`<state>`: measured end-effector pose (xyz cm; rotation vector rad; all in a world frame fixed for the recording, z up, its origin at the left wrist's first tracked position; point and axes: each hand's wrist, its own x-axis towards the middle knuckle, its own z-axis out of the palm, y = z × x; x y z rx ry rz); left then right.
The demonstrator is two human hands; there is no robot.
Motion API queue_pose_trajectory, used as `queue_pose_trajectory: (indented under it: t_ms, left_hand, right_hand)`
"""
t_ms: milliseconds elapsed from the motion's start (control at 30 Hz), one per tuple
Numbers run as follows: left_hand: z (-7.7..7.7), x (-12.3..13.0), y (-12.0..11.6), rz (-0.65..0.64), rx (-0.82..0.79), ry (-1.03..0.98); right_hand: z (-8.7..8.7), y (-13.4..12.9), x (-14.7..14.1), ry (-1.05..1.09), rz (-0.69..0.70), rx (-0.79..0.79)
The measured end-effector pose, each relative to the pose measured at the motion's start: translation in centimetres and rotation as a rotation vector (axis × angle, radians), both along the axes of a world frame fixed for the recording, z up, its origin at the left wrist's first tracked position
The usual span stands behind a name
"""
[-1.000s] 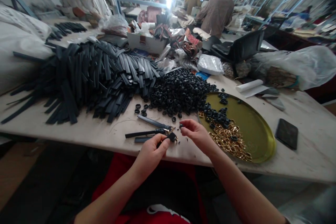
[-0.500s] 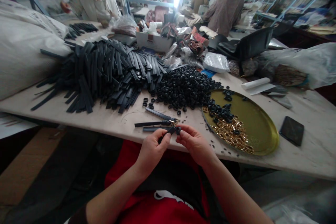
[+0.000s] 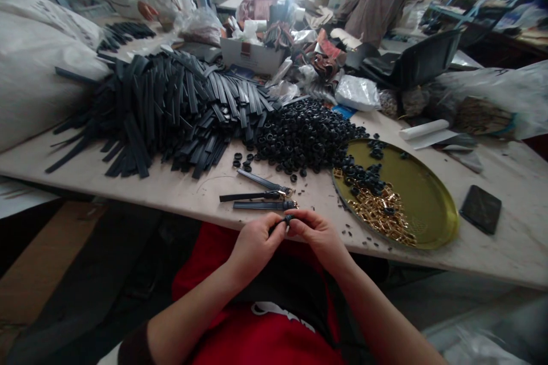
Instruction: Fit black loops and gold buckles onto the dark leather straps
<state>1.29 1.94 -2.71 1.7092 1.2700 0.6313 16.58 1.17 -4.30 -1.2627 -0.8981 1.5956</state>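
At the table's front edge my left hand is closed on a dark strap, most of it hidden by my fingers. My right hand pinches a small black loop against the strap's end; whether the strap passes through it I cannot tell. Just beyond my fingertips lie three black straps with gold buckles at their right ends. A heap of black loops rises behind them. To its left spreads a large pile of black straps.
On the right a gold-coloured round tray holds gold buckles and some loops. Beside it lies a black phone. A white sack stands at the left. Behind are a box, plastic-wrapped packets and co-workers.
My right hand has brought the loop up against the strap in my left hand. Both hands now sit slightly lower, closer to the table edge, uncovering the buckled straps.
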Motion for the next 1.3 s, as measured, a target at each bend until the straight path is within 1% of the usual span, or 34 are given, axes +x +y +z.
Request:
queue_pose_trajectory:
  t_ms: [67,133,200,300,400,467,600,733,800,867,967,1033,1167,1300]
  left_hand:
    - [-0.2,0.2,-0.2,0.038,-0.007,-0.040]
    - [-0.2,0.0,-0.2,0.019,-0.030,-0.072]
    - [-0.3,-0.2,-0.1,0.004,-0.061,-0.091]
    - [-0.7,-0.5,0.3,0.031,-0.110,-0.134]
    - [-1.2,-0.4,0.5,0.034,-0.164,-0.216]
    - [-1.4,-0.3,0.6,0.032,-0.171,-0.235]
    - [-1.3,-0.5,0.2,0.037,-0.139,-0.136]
    - [-1.0,-0.9,-0.5,0.003,-0.084,-0.001]
    - [-1.1,-0.9,-0.7,0.002,-0.078,0.010]
    - [-1.2,-0.7,-0.8,0.005,-0.097,-0.040]
    - [-1.1,-0.4,-0.8,-0.003,-0.144,-0.162]
    - [-0.8,-0.4,-0.8,-0.011,-0.148,-0.194]
    - [-0.2,-0.5,-0.9,-0.018,-0.112,-0.148]
    - [-0.2,-0.6,-1.3,0.008,-0.105,-0.130]
  right_hand:
    - [-0.2,0.2,-0.1,-0.011,-0.034,0.013]
    - [-0.4,0.3,-0.2,-0.034,-0.050,0.025]
    - [-0.5,0.3,-0.3,-0.007,-0.029,-0.004]
    - [-0.4,0.3,-0.7,0.052,-0.002,-0.053]
    - [-0.2,0.4,-1.0,0.028,0.000,-0.025]
    - [-0.3,0.4,-1.0,0.017,0.008,-0.020]
    - [-0.7,0.4,-0.7,0.044,0.067,-0.034]
    - [-1.5,0.1,-0.6,-0.014,0.115,0.016]
    - [-1.8,-0.2,-0.6,-0.029,0.106,0.029]
    - [-1.9,-0.6,-0.6,-0.003,0.090,0.019]
    - [-1.4,-1.0,-0.6,0.055,0.054,-0.003]
    - [-0.9,-1.2,-0.6,0.081,0.022,-0.002]
    - [-0.6,-1.4,-0.5,0.095,-0.031,-0.005]
    - [-0.9,-1.4,-0.2,0.109,-0.066,-0.027]
